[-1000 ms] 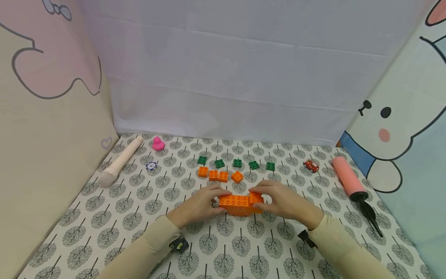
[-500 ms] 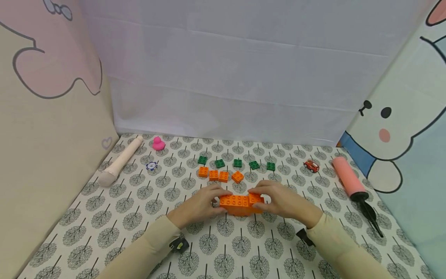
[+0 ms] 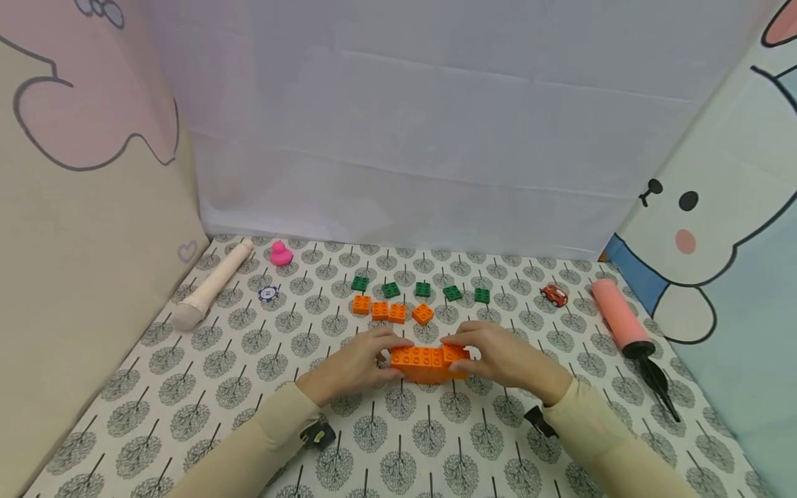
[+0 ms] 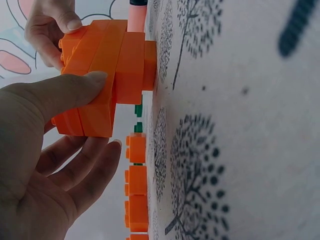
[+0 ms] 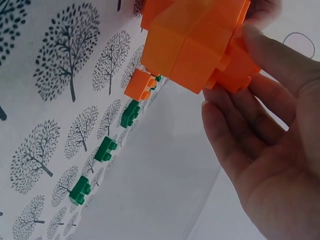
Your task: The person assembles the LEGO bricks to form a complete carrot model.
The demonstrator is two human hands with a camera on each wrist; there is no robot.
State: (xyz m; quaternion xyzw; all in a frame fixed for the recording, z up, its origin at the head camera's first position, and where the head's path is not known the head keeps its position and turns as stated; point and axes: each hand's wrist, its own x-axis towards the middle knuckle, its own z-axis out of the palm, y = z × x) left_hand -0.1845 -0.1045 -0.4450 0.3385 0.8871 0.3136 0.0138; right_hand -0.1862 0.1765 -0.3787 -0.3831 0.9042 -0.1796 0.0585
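Note:
A stepped block built of orange toy bricks is held at the middle of the table, wide at the top and narrower toward the cloth. My left hand pinches its left end, thumb on the near side, as the left wrist view shows with the orange block. At the other end my right hand grips a small orange brick on top of the block. Some studs there show in the right wrist view beside my right hand. Where that brick meets the block is partly hidden by fingers.
Loose orange bricks lie just beyond the hands, with several green bricks behind. Farther left are a pale club-like object, pink duck and blue-white chip; right, a red car and pink pump.
The head view has shifted very slightly. Both hands keep their hold on the orange block, with hardly any visible movement.

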